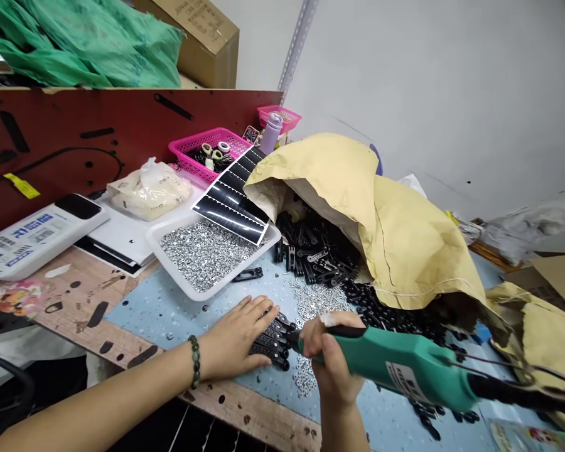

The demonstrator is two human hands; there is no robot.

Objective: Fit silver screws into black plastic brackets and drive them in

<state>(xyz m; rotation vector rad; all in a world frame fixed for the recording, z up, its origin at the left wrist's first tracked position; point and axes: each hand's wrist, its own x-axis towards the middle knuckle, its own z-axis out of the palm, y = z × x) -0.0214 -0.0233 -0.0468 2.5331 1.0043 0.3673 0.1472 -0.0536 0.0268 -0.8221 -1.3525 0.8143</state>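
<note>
My left hand [238,339] lies flat with its fingers stretched out over a row of slim black plastic pieces [274,339], touching them. They lie side by side on the blue table mat. My right hand [336,358] is wrapped round the front of a green electric screwdriver [405,364]. The tool is held nearly level, and its dark tip meets the right ends of the row. A spread of small silver screws and nuts [311,307] lies just behind and under my right hand. Part of the row is hidden under my left hand.
A white tray [183,285] of small silver parts stands behind my left hand, a black sheet [235,194] over its rim. A yellow paper sack [405,238] spills black pieces [315,251]. Pink basket [193,141] and lilac bottle [272,133] stand farther back. A cord trails from the screwdriver.
</note>
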